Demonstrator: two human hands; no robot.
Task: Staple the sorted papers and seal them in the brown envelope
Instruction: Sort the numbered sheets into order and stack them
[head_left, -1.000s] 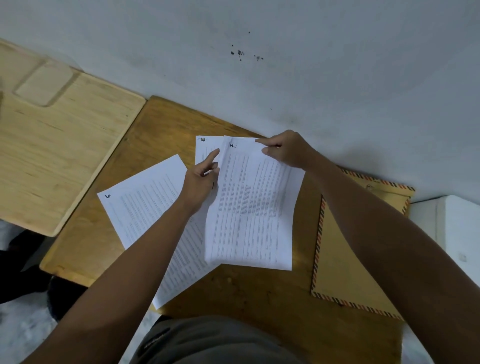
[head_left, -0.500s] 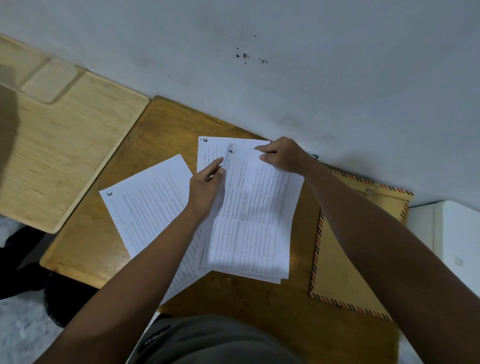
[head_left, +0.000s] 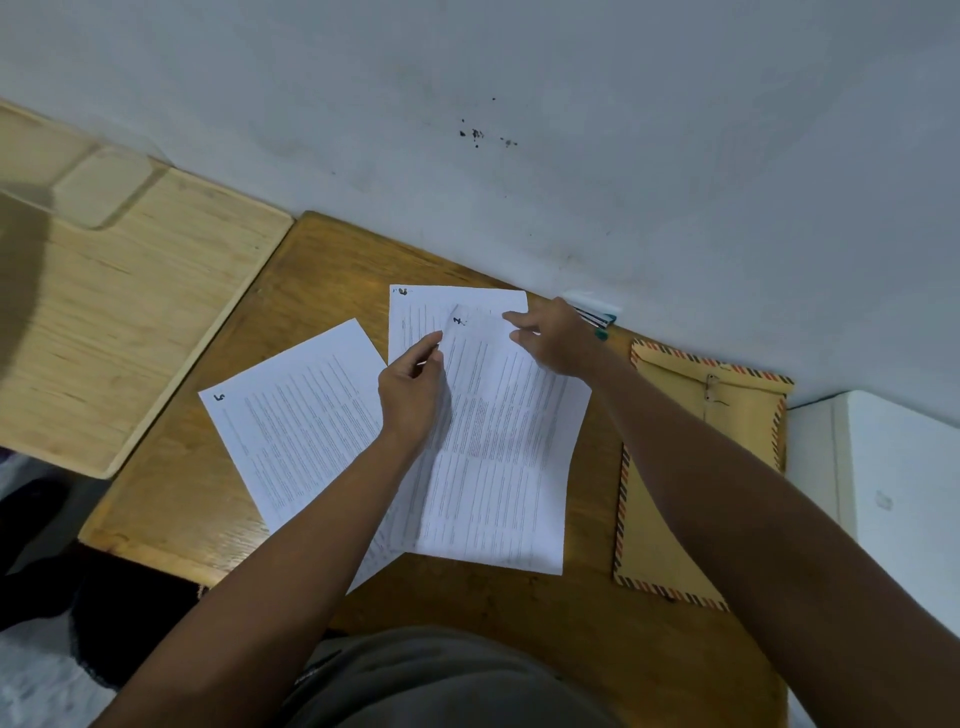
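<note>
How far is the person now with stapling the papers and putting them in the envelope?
Early stage. Done: nothing stapled or sealed that I can see. In hand: the left hand and right hand are on the top sheet, marked 1, over another sheet; the sheet marked 5 lies apart. Left: gather all, staple, fill and seal the envelope, which lies flat on the desk.

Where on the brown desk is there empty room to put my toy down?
Bare wood shows along the brown wooden desk's far-left corner beside the pale wooden board, and near the front edge below the white printed sheets. The middle is crowded with sheets; the brown striped-edge envelope fills the right.
</note>
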